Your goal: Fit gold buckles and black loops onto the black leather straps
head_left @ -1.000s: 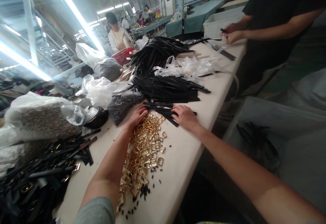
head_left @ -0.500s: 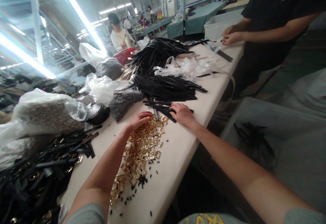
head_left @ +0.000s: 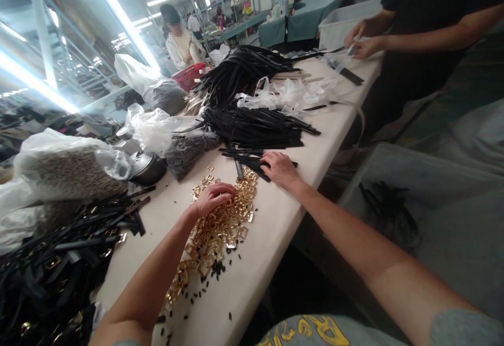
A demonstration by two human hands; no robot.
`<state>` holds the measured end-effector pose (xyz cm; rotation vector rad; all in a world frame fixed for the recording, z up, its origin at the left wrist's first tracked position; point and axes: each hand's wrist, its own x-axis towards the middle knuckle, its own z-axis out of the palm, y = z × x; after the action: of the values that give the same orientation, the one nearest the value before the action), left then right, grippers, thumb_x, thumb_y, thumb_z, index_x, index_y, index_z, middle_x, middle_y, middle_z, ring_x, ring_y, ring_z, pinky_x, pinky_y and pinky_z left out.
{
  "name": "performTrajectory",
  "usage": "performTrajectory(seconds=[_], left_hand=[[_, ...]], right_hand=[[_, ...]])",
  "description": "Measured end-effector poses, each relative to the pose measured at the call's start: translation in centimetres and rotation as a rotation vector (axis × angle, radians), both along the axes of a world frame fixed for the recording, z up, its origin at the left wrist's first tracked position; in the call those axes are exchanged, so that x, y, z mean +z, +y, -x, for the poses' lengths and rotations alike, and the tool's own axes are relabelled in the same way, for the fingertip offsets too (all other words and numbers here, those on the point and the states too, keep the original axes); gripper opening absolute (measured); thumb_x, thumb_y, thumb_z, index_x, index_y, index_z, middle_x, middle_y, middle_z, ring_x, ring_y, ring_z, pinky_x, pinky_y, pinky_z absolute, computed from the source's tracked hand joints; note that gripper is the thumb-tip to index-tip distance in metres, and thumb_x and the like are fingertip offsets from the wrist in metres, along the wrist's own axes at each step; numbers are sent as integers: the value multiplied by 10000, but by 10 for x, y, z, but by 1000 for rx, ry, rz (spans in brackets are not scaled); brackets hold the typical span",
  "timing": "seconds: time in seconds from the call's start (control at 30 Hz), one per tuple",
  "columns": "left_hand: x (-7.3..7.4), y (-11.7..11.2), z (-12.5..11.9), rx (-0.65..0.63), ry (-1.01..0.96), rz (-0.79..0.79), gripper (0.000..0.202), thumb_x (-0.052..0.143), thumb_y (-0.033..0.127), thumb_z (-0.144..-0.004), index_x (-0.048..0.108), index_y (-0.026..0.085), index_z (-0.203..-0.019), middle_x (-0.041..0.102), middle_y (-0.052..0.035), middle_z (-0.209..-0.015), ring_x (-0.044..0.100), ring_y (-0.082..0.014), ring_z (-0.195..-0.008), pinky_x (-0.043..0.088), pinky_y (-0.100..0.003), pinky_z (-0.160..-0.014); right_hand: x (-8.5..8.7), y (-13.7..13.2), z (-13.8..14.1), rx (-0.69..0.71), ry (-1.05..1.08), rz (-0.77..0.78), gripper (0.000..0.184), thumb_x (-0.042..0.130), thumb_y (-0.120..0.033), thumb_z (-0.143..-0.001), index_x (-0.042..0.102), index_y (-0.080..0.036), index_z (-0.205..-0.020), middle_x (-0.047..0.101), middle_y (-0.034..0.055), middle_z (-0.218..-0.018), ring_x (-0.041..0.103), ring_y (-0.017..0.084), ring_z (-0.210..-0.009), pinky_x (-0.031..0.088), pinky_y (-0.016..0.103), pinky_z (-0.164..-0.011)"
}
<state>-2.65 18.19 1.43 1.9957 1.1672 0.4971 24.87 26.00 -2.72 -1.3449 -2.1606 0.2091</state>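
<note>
My left hand (head_left: 214, 199), half-curled, lies on buckles (head_left: 220, 226), likely light, rigid, slick, best pinched by the rim; at their 1 o'clock, my right hand (head_left: 280, 170) bends over straps (head_left: 247, 161), both grips indeterminate.

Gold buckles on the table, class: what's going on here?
The person's left hand is on the pile of gold buckles; whether it grips one is hidden. The right hand is at the loose black strips. Small black pieces lie beside the buckles. Farther along the table, a co-worker's hands hold something small.
</note>
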Motion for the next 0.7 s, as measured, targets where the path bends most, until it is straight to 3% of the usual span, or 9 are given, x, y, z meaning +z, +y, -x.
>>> performTrajectory(seconds=[0.13, 0.23, 0.37, 0.5, 0.6, 0.7], left_hand=[[8, -17, 1, -33, -34, 41, 363, 534, 487, -888, 768, 223, -973, 714, -71, -1132, 631, -263, -1091, 452, -386, -1030], [12, -16, 15, 0, -52, 116, 383, 538, 502, -881, 763, 210, -983, 733, -73, -1080, 652, -262, -1047, 477, -393, -997], [4, 20, 47, 297, -156, -103, 465, 489, 539, -883, 746, 170, -1001, 738, -84, -1084, 640, -270, -1097, 434, -413, -1054], [-17, 60, 69, 531, -2, -192, 606, 479, 638, -824, 721, 152, -1093, 705, -108, -1188, 597, -297, -1180, 404, -418, -1087], [-28, 65, 66, 472, 66, -175, 640, 480, 669, -810, 716, 165, -1126, 679, -110, -1247, 577, -306, -1211, 387, -419, -1106], [-27, 48, 51, 324, 24, -127, 604, 470, 632, -857, 693, 179, -1188, 669, -99, -1269, 570, -294, -1227, 368, -421, -1125]], right_hand=[[1, -1, 0, -1, -4, 10, 189, 599, -226, -885, 714, -191, -1030, 668, 94, -1199, 575, 276, -1113, 423, 410, -969], [0, -1, 0, 2, -7, 3, 194, 595, -225, -886, 713, -188, -1035, 670, 95, -1199, 574, 277, -1114, 423, 416, -972], [-1, 0, 0, 3, -15, -12, 194, 603, -225, -882, 711, -172, -1033, 676, 92, -1188, 578, 273, -1104, 420, 403, -973], [-2, 1, 0, -2, -16, -15, 188, 611, -223, -880, 711, -174, -1032, 676, 84, -1188, 579, 270, -1098, 421, 398, -971], [-1, 1, 1, 1, -15, -9, 183, 612, -224, -882, 711, -178, -1030, 673, 84, -1193, 573, 266, -1104, 418, 403, -973], [0, 0, 1, -6, -11, 7, 181, 620, -226, -879, 712, -179, -1028, 665, 87, -1210, 570, 266, -1104, 418, 402, -969]])
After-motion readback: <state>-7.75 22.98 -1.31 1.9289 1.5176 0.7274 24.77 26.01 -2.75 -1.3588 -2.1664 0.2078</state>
